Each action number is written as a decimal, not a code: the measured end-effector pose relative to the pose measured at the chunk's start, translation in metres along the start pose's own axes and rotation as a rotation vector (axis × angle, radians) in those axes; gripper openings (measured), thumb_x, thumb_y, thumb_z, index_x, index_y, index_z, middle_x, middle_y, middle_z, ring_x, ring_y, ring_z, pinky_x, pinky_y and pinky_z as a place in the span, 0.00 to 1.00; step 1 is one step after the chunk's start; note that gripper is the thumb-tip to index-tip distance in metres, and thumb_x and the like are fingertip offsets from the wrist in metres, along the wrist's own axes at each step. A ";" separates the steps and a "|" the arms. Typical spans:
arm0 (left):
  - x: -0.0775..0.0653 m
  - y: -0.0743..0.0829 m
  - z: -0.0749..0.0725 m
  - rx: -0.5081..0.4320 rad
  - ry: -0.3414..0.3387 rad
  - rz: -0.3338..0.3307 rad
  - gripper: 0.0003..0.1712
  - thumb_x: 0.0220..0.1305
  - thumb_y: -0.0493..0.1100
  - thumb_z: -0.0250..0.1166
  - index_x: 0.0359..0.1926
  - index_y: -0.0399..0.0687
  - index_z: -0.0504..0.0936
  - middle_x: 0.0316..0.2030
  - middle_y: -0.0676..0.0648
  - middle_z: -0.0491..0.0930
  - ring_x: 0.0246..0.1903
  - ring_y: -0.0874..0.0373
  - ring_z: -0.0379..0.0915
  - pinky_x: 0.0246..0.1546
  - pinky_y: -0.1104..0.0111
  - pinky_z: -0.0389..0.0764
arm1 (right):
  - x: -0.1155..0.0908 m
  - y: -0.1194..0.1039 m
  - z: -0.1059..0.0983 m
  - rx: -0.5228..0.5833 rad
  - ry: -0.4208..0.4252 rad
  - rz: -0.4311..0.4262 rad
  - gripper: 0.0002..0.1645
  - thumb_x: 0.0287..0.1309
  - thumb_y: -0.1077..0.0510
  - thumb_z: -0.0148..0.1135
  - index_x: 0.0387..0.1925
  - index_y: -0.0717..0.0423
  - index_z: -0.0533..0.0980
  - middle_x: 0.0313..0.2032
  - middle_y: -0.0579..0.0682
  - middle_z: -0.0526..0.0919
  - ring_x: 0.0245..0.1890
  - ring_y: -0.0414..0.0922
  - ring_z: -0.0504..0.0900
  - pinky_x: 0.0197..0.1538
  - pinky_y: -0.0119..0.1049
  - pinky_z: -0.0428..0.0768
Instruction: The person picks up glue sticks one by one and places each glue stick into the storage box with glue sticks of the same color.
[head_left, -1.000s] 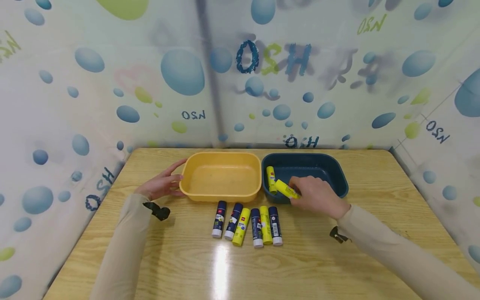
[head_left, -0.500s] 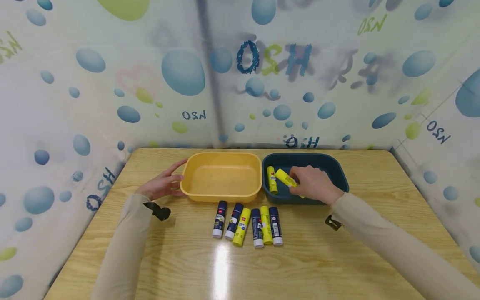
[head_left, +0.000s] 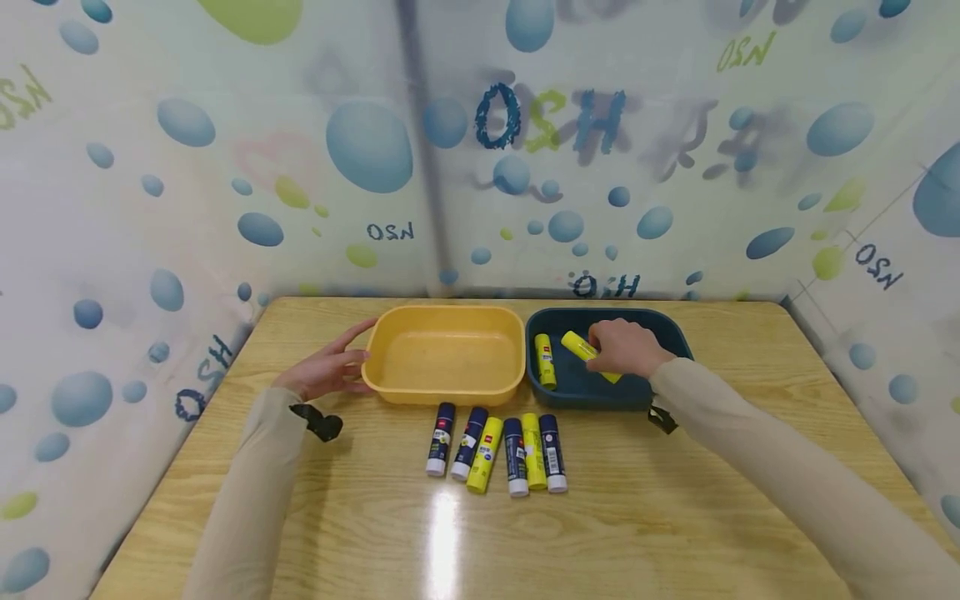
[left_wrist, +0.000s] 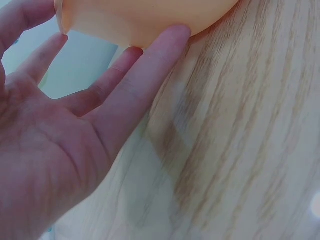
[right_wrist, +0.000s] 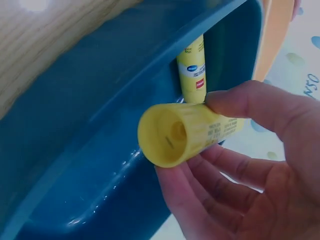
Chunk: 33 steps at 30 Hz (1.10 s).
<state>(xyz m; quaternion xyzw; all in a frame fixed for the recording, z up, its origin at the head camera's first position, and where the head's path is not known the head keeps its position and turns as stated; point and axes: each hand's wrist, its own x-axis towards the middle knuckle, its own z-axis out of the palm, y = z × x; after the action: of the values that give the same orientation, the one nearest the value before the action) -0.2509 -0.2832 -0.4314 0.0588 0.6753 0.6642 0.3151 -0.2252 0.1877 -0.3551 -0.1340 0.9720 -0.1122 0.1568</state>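
Note:
My right hand (head_left: 628,347) pinches a yellow glue stick (head_left: 581,345) between thumb and fingers, tilted over the dark blue bin (head_left: 600,399). In the right wrist view the held glue stick (right_wrist: 167,135) points its hollow base at the camera. Another yellow glue stick (head_left: 545,362) lies along the bin's left wall. My left hand (head_left: 324,372) touches the left side of the yellow-orange bin (head_left: 450,397) with its fingers spread. The left wrist view has straight fingertips resting against that bin's wall (left_wrist: 115,22).
In front of the bins, several glue sticks lie in a row on the wooden table (head_left: 360,517): dark blue ones with white ends (head_left: 440,439) and yellow ones (head_left: 484,454). The two bins stand side by side. A patterned wall covering (head_left: 465,208) rises behind the table.
My right hand has moved back and slightly right with the yellow glue stick, from the blue bin's front rim to over its inside. The left hand has stayed at the yellow-orange bin.

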 end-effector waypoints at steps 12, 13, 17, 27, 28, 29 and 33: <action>0.000 0.003 0.000 0.001 -0.002 -0.013 0.39 0.75 0.39 0.48 0.76 0.69 0.41 0.74 0.40 0.39 0.58 0.39 0.68 0.55 0.45 0.71 | 0.033 0.000 0.000 0.045 -0.172 0.103 0.16 0.59 0.55 0.65 0.40 0.65 0.76 0.29 0.52 0.78 0.25 0.46 0.77 0.33 0.36 0.81; 0.000 0.002 0.000 -0.003 -0.001 -0.015 0.39 0.75 0.39 0.48 0.76 0.69 0.41 0.74 0.40 0.39 0.58 0.39 0.69 0.55 0.45 0.71 | 0.035 -0.001 0.000 0.054 -0.195 0.111 0.17 0.59 0.55 0.65 0.41 0.65 0.76 0.29 0.53 0.77 0.26 0.46 0.77 0.33 0.36 0.81; -0.001 0.001 -0.001 -0.008 0.006 -0.020 0.39 0.75 0.39 0.49 0.76 0.70 0.41 0.74 0.40 0.39 0.57 0.41 0.70 0.54 0.45 0.71 | 0.044 -0.005 -0.002 0.098 -0.263 0.130 0.19 0.61 0.56 0.62 0.46 0.68 0.73 0.32 0.56 0.77 0.28 0.47 0.80 0.35 0.36 0.83; 0.002 0.001 -0.004 -0.001 0.002 -0.014 0.40 0.74 0.39 0.50 0.76 0.70 0.41 0.73 0.40 0.40 0.56 0.41 0.71 0.53 0.46 0.73 | 0.066 -0.012 0.003 0.169 -0.393 0.196 0.25 0.62 0.56 0.61 0.54 0.71 0.70 0.33 0.57 0.83 0.30 0.47 0.85 0.33 0.33 0.83; 0.002 0.001 -0.004 -0.001 -0.001 -0.012 0.40 0.74 0.39 0.50 0.76 0.70 0.40 0.73 0.39 0.40 0.56 0.41 0.71 0.53 0.46 0.73 | 0.067 -0.013 0.003 0.172 -0.404 0.198 0.25 0.62 0.56 0.61 0.54 0.71 0.70 0.32 0.57 0.84 0.30 0.47 0.85 0.33 0.33 0.83; 0.002 0.000 -0.004 -0.006 0.002 -0.014 0.40 0.74 0.39 0.50 0.76 0.70 0.41 0.73 0.39 0.40 0.55 0.41 0.71 0.53 0.46 0.73 | 0.068 -0.013 0.003 0.180 -0.413 0.199 0.26 0.62 0.56 0.61 0.54 0.72 0.70 0.32 0.57 0.84 0.31 0.46 0.85 0.33 0.32 0.83; 0.003 0.000 -0.004 -0.010 0.006 -0.017 0.40 0.74 0.38 0.50 0.76 0.69 0.41 0.73 0.40 0.42 0.56 0.40 0.70 0.53 0.45 0.72 | 0.070 -0.017 0.003 0.237 -0.435 0.219 0.25 0.62 0.57 0.61 0.53 0.72 0.71 0.33 0.58 0.84 0.33 0.48 0.86 0.35 0.32 0.83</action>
<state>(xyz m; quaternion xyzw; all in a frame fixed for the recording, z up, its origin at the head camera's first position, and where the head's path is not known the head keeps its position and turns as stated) -0.2554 -0.2853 -0.4326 0.0495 0.6734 0.6651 0.3188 -0.2844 0.1504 -0.3724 -0.0297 0.9044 -0.1759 0.3875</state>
